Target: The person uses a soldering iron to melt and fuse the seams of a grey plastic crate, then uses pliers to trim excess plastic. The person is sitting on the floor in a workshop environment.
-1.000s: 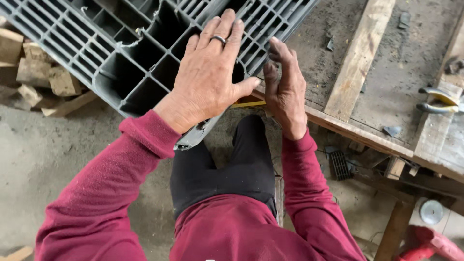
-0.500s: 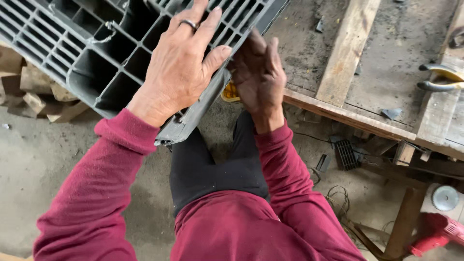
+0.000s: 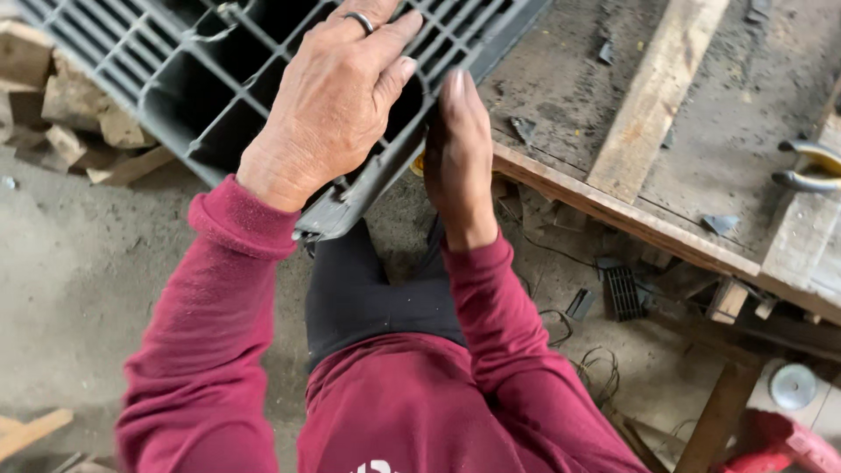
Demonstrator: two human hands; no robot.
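A large grey plastic grid panel (image 3: 175,96) with square cells juts off the near edge of a wooden workbench (image 3: 613,206). My left hand (image 3: 337,101), a ring on one finger, lies palm down on the panel's near corner. My right hand (image 3: 457,158) is turned on edge against the panel's underside and rim, fingers pointing away from me. A small yellow thing (image 3: 419,163) peeks out between the panel and my right hand; I cannot make out what it is. Both sleeves are dark red.
A wooden plank (image 3: 657,96) lies across the dusty bench top, with pliers (image 3: 810,166) at the right edge. Wood offcuts (image 3: 79,123) are piled on the concrete floor at left. Small black plastic pieces (image 3: 624,291), loose wire and a red tool (image 3: 780,447) lie under the bench.
The panel has slid left and toward me. My right hand moved from flat beside the left hand to edge-on under the panel's rim. My left hand stayed on top.
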